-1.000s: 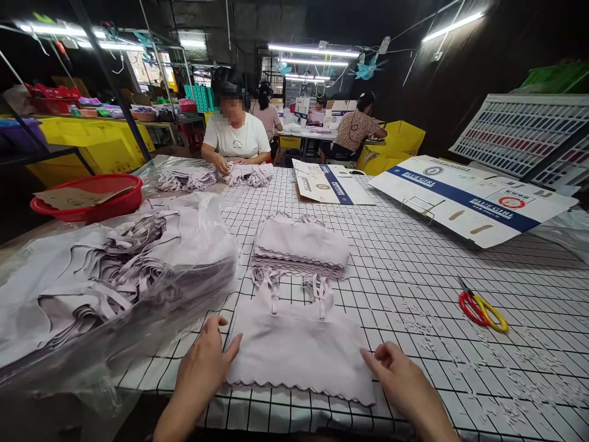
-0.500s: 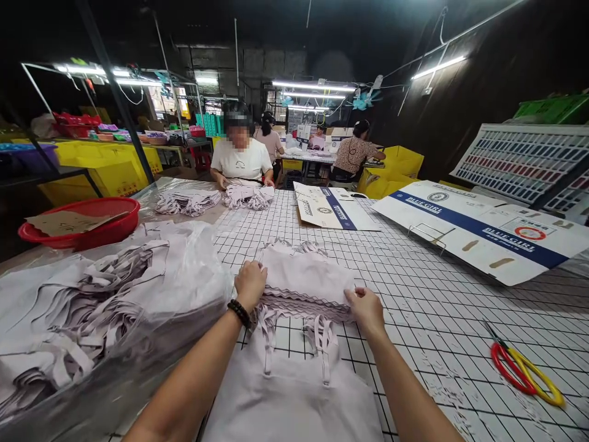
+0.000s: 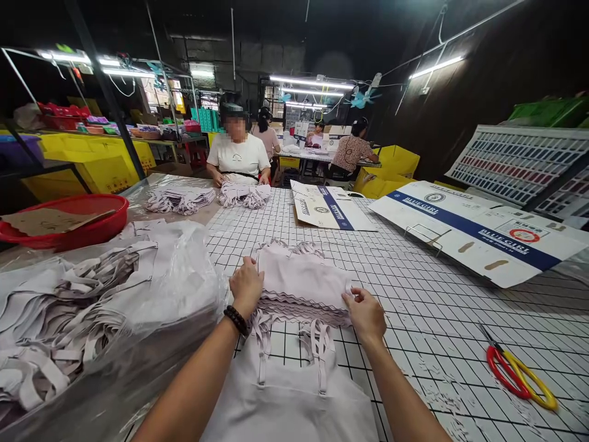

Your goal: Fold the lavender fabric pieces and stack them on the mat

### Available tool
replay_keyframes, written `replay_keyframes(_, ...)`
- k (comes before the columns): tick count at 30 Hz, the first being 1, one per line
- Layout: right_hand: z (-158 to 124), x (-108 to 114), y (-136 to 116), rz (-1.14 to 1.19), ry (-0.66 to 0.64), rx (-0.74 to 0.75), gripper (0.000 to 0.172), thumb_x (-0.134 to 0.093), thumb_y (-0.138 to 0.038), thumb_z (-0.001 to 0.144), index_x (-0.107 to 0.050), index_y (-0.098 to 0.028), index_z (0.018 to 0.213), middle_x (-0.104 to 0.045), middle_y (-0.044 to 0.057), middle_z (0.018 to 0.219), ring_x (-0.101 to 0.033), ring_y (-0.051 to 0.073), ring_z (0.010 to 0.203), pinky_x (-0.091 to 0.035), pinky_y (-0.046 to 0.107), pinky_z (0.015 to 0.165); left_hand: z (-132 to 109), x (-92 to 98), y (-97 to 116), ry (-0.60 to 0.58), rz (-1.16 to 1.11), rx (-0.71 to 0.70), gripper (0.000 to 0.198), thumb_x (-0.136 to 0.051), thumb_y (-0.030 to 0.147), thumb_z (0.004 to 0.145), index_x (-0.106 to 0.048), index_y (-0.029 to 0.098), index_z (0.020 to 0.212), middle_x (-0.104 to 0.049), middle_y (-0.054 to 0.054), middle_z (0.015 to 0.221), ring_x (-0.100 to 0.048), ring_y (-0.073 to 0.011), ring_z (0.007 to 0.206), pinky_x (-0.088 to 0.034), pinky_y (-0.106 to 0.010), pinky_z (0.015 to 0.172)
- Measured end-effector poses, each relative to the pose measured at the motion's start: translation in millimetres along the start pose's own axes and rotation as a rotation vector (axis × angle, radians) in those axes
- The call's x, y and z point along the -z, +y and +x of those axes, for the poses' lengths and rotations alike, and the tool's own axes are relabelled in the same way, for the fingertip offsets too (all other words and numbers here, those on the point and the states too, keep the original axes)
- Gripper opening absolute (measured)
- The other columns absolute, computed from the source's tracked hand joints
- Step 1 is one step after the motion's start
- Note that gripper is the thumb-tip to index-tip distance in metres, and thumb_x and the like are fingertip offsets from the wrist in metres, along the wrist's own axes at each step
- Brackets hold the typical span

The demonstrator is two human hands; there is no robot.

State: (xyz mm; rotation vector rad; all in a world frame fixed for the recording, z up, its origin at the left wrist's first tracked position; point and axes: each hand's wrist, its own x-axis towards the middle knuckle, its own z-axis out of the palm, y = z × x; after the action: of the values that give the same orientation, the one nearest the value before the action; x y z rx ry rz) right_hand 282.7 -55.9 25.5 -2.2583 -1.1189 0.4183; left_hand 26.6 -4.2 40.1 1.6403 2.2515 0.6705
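- Head view: a pale garment (image 3: 301, 270) lies uppermost on a pile of garments with scalloped edges (image 3: 304, 310), straps toward 12 o'clock, on the checked counter (image 3: 405, 270).
- Left hand (image 3: 247, 285) is closed on the garment's 9 o'clock edge; a dark bead bracelet (image 3: 236, 319) circles that wrist.
- Right hand (image 3: 365, 312) pinches the 4 o'clock corner between thumb and fingers.
- At 6 o'clock, between the forearms, another garment (image 3: 294, 408) lies flat, its straps (image 3: 321, 356) reaching toward the pile.
- At 8 o'clock, a clear plastic bag (image 3: 184, 344) bulges with more garments.
- Toward 4 o'clock lie scissors (image 3: 519, 377) with one red and one yellow handle, near loose white scraps (image 3: 442, 393).
- Between 9 and 10 o'clock sits a red basket (image 3: 103, 227) with brown cardboard inside.
- At 1 o'clock lies a small carton sheet (image 3: 329, 209); between 2 and 3, a bigger one (image 3: 478, 230).
- At 11 o'clock, a co-worker in a white shirt (image 3: 238, 153) has both hands at a far pile (image 3: 243, 195).
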Motion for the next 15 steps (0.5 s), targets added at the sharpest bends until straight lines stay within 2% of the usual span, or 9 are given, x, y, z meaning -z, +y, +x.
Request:
replay_keyframes(5,5,-2,6,0.127,-0.006,-0.001,0.024,-0.060,-0.043,0.070,-0.061,-0.021,0.081,-0.067,0.005,0.089,-0.059,0.020,0.081,-0.041,0.029,0.063,-6,5.5,3,-0.039,0.002,-0.011,0.030,-0.056,0.033,0.081,-0.059,0.021,0.108,-0.071,-0.008,0.097,-0.063,-0.0258,0.098,-0.044,-0.035,0.081)
replay_keyframes(8,12,1,10,0.419,-0.053,-0.027,0.024,-0.068,-0.039,0.063,-0.057,-0.019,0.072,-0.062,0.002,0.071,-0.054,0.014,0.063,-0.042,0.025,0.056,-1,13.2,3,-0.099,-0.024,0.022,0.027,-0.056,0.036,0.079,-0.066,0.022,0.099,-0.072,-0.009,0.097,-0.064,-0.0246,0.096,-0.044,-0.032,0.075)
replay_keyframes(11,17,5,13,0.738,-0.170,-0.159,0.029,-0.072,-0.035,0.060,-0.052,-0.019,0.073,-0.051,-0.005,0.057,-0.041,0.007,0.045,-0.029,0.019,0.038,7,17.6,4,-0.140,-0.068,0.011,0.024,-0.056,0.037,0.077,-0.068,0.020,0.088,-0.072,-0.009,0.092,-0.065,-0.0237,0.092,-0.044,-0.029,0.073)
replay_keyframes(13,18,9,13,0.838,-0.282,-0.255,0.028,-0.073,-0.031,0.062,-0.051,-0.018,0.074,-0.047,-0.007,0.054,-0.036,0.004,0.041,-0.020,0.016,0.033,12,16.9,4,-0.144,-0.127,-0.012,0.022,-0.056,0.036,0.076,-0.067,0.018,0.083,-0.072,-0.009,0.089,-0.065,-0.0220,0.089,-0.043,-0.027,0.072)
replay_keyframes(15,17,14,12,0.873,-0.389,-0.313,0.023,-0.072,-0.025,0.065,-0.051,-0.017,0.072,-0.046,-0.007,0.054,-0.034,0.003,0.039,-0.017,0.014,0.031,14,14.4,4,-0.118,-0.195,-0.014,0.021,-0.054,0.034,0.077,-0.065,0.016,0.080,-0.071,-0.009,0.088,-0.065,-0.0204,0.087,-0.044,-0.026,0.073)
